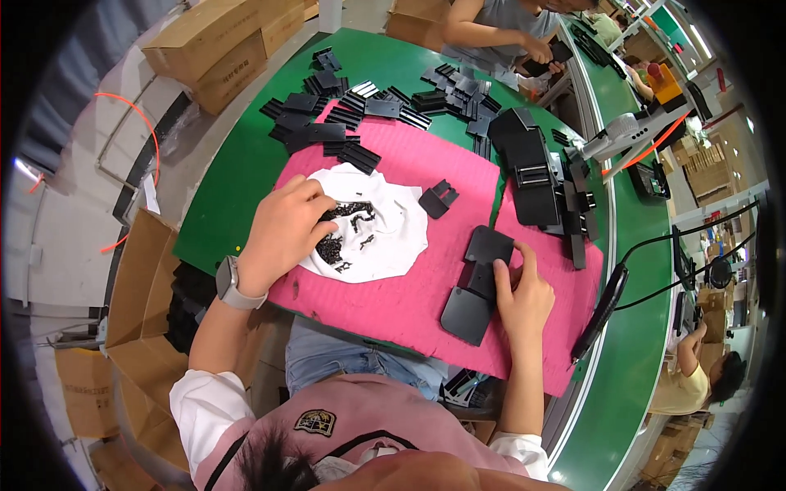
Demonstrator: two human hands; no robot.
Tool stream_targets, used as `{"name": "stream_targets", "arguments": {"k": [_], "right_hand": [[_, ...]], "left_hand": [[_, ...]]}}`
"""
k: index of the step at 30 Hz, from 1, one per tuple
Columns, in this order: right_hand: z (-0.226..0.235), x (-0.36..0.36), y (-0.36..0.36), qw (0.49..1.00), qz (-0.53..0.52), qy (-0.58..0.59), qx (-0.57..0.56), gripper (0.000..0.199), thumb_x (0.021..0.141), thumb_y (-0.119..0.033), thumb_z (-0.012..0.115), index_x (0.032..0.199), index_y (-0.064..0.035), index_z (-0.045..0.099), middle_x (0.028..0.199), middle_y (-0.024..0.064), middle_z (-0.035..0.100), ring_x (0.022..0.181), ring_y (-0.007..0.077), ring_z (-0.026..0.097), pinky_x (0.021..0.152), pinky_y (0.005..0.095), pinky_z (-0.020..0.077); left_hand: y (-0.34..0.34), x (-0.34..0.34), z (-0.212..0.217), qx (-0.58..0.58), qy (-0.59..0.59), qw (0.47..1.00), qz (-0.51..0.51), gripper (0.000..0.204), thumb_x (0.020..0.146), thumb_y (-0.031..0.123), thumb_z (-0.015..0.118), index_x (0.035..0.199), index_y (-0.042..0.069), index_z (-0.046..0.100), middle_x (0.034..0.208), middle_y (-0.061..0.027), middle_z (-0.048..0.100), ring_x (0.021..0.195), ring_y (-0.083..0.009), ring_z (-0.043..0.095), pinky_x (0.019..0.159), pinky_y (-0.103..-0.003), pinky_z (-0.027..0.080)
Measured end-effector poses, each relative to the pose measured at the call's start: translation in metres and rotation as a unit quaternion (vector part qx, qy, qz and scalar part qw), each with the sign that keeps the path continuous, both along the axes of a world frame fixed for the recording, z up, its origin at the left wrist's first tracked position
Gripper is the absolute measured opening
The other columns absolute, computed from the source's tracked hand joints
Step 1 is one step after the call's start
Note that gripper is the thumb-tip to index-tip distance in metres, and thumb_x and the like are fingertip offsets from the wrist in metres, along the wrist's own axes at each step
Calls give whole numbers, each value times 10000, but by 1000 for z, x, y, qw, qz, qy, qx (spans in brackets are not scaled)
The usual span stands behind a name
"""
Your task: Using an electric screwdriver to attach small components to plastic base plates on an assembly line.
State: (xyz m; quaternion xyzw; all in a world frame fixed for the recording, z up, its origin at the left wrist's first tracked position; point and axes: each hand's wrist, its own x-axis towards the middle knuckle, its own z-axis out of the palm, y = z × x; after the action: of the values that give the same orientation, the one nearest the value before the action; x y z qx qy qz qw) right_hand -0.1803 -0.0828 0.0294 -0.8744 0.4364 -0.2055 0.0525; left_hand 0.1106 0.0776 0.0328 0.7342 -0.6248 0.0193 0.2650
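Note:
My left hand [285, 222] reaches over a crumpled white cloth [401, 233], thumb and fingers apart beside small black screws [330, 250]. The screws lie in loose clusters on the cloth; whether any is between my fingertips is too small to tell. With thumb and fingers, my right hand [524, 296] grips the edge of a flat black plastic part [469, 314], which has a stepped shape and rests on the pink foam sheet [393, 321]. A smaller black plastic piece [439, 198] lies between the cloth and the sheet's far right side.
Several black ribbed parts [352, 153] are heaped at the far side of the green table [225, 176]. Larger black housings [524, 176] stand at the right, near a black corded tool [602, 311]. An open cardboard box [135, 303] sits at left; a co-worker [495, 33] handles a black part opposite.

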Motion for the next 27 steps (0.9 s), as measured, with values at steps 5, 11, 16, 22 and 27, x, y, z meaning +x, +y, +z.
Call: {"name": "stream_targets", "arguments": {"k": [5,11,16,22,27], "right_hand": [[2,-10,3,998,-18,-52,28,332,807,-239,663,1093,-98,574,553,53,554,483,229,572,473,346,435],[16,-73,-19,981,-144,-123,-48,298,818,-225,656,1081,-101,594,576,46,549,489,194,542,495,325,435],[11,-148,-52,913,-313,110,-238,449,835,-391,609,1169,-98,541,786,70,620,669,286,608,605,395,486],[-7,-172,-86,936,-349,45,-24,617,757,-422,667,1178,6,523,925,248,648,888,407,623,761,449,487],[7,-172,-85,966,-207,-149,44,407,708,-208,677,993,70,592,781,157,633,684,269,628,627,346,483]], "left_hand": [[-5,-5,-8,-21,16,999,23,132,695,65,684,784,17,599,798,-84,545,779,-265,550,666,-362,446],[-10,-7,-9,-83,34,994,54,83,738,44,662,740,-6,595,750,-99,545,732,-276,559,651,-362,439],[-12,-2,-7,-86,33,994,55,85,785,65,620,755,0,574,755,-117,514,738,-299,542,642,-385,429],[-23,-8,-3,-78,121,989,33,77,837,46,549,803,-19,526,750,-146,497,705,-331,525,622,-382,415],[-39,-30,-1,-4,495,863,-105,102,902,90,543,843,6,542,760,-21,538,642,-109,505,600,-236,404]]}}
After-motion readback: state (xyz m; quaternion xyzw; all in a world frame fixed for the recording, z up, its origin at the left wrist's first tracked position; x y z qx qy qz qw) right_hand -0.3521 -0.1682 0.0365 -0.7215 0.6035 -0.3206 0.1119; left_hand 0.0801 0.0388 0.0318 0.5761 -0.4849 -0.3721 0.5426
